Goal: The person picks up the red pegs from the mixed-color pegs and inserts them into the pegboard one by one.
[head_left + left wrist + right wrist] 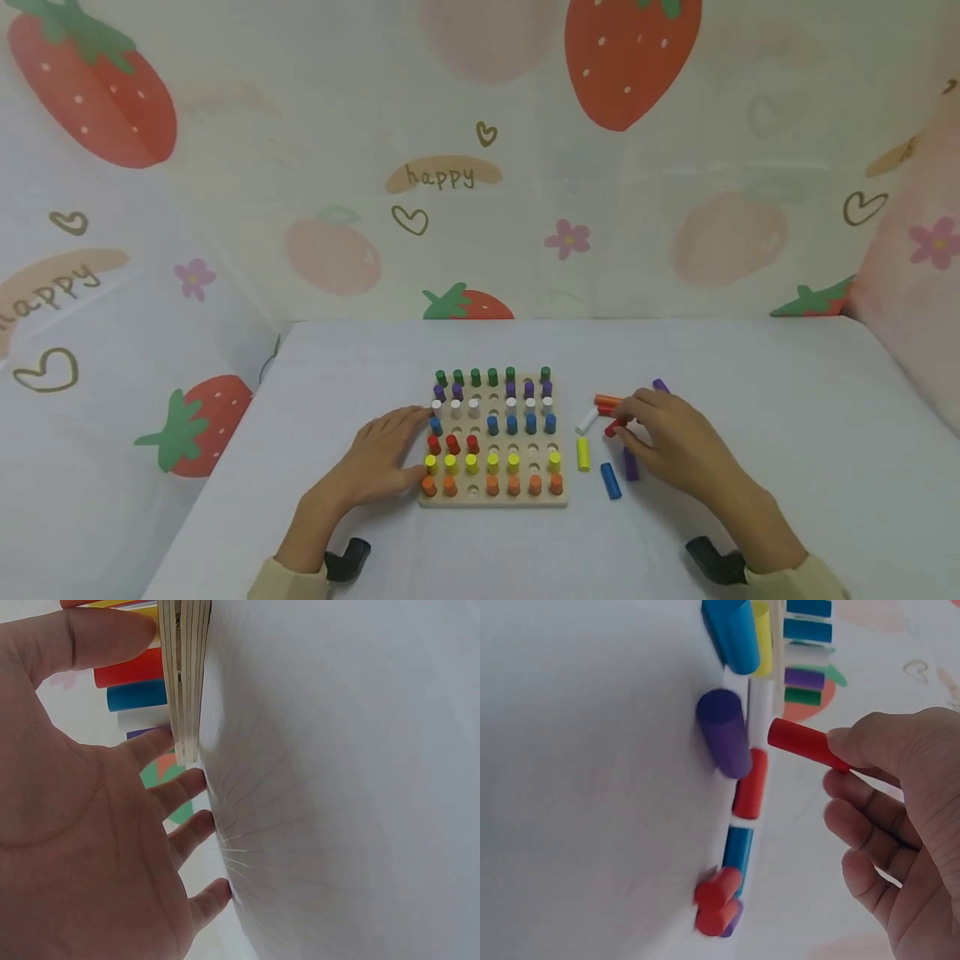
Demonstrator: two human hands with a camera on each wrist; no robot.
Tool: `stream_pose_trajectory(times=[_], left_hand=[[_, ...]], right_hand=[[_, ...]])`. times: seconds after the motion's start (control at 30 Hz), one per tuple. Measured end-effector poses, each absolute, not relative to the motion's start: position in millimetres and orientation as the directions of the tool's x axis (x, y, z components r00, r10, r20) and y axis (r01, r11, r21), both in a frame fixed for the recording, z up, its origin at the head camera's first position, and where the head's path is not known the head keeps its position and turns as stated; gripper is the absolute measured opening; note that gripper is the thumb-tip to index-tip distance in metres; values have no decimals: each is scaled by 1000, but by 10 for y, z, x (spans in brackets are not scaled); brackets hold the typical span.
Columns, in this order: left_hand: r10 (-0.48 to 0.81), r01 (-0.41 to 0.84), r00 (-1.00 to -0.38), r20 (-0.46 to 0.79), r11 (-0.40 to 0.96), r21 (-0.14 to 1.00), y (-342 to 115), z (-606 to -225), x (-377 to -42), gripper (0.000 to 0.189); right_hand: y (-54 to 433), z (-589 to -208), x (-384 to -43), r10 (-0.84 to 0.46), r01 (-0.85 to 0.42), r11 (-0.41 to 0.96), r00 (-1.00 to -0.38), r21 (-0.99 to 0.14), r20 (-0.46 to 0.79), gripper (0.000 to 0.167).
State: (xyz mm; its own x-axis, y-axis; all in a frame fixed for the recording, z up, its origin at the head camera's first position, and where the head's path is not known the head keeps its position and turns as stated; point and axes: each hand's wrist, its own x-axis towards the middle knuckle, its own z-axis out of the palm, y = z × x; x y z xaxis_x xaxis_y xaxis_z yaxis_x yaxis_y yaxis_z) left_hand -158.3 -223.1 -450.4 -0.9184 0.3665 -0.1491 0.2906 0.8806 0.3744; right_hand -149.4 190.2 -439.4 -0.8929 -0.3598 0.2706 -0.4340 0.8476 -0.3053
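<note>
A wooden pegboard (517, 504) stands on the white table, with coloured pegs in rows: green at the back, then purple, white, blue, red, yellow and orange at the front. Three red pegs (453, 444) fill the left of the red row, and bare holes show to their right. My left hand (378, 458) rests at the board's left edge, fingers spread and thumb beside the front rows. To the right of the board, my right hand (678, 437) pinches a red peg (802, 742) between thumb and fingers, raised above the loose pegs.
Loose pegs lie right of the board: a yellow peg (583, 455), a blue peg (611, 482), a white peg (587, 421), a purple peg (631, 467) and an orange peg (606, 400), among others. A strawberry-printed cloth (637, 250) hangs behind the table.
</note>
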Motion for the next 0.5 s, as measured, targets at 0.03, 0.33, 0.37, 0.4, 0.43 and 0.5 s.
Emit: stream_pose_trajectory(times=[0.03, 0.33, 0.37, 0.4, 0.43, 0.5], left_hand=[[366, 288, -918, -151, 880, 377, -2236, -4505, -1583, 78], [364, 286, -920, -147, 878, 384, -2255, -4519, -1582, 79], [363, 285, -920, -147, 878, 384, -2252, -4518, -1584, 79], [362, 285, -920, -148, 879, 383, -2251, -4518, -1585, 79], [363, 285, -920, -148, 879, 382, -2250, -4520, -1587, 79], [363, 285, -920, -149, 879, 382, -2246, -4521, -1591, 79]], right_hand=[[1876, -4384, -1502, -370, -444, 844, -888, -301, 271, 26], [1631, -4280, -1553, -466, -538, 801, -836, -264, 290, 20], [1603, -4273, -1558, -475, -545, 795, -832, -265, 287, 19], [1575, -4266, -1562, -479, -547, 793, -832, -267, 280, 20], [1549, -4261, -1567, -487, -554, 789, -828, -267, 279, 19], [1505, -4257, -1581, -502, -566, 779, -821, -270, 274, 20]])
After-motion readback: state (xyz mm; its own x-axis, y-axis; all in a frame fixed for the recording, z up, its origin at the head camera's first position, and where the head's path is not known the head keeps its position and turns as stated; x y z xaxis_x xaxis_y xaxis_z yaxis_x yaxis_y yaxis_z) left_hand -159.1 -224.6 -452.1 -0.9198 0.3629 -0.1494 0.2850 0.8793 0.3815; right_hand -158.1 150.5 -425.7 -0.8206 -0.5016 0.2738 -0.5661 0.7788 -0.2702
